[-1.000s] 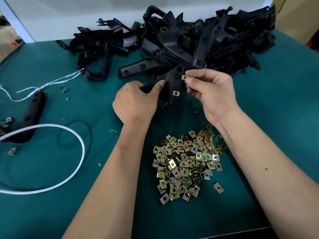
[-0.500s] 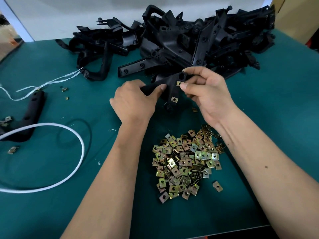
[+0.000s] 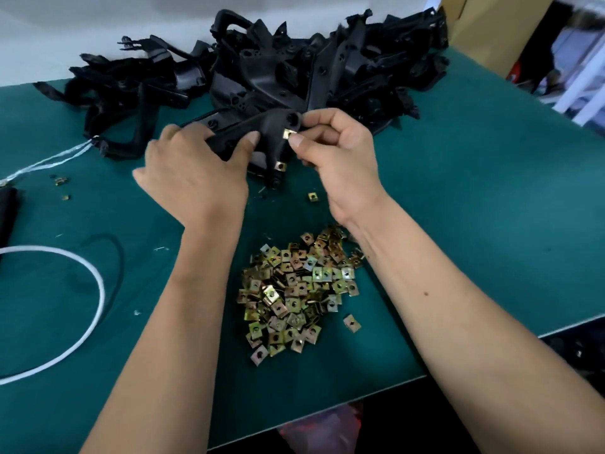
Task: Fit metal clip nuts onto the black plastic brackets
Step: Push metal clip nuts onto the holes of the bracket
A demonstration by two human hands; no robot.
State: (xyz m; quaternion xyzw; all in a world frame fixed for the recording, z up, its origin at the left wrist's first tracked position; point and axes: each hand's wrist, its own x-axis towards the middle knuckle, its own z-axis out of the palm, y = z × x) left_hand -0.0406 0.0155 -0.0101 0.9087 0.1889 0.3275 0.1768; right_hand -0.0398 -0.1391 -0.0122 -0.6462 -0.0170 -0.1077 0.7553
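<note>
On the green table (image 3: 491,208) I see the big heap of black plastic brackets (image 3: 294,67), then one black bracket (image 3: 262,132) gripped by my left hand (image 3: 193,178), the brass-coloured clip nut pile (image 3: 294,290) nearer me, and my right hand (image 3: 337,158) pinching one small metal clip nut (image 3: 288,134) against that bracket.

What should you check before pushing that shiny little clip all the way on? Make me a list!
1. Left hand grips the black bracket steady: ok.
2. Right hand pinches the clip nut at the bracket's upper tab: ok.
3. Clip nut lined up squarely with the tab's edge: cannot tell, fingertips hide part of it.
4. Lower tab already wears its fitted clip nut: ok.
5. More clips ready in the pile of clip nuts on the green mat: ok.
6. Stray clip nut lies apart from the bracket, not under it: ok.
</note>
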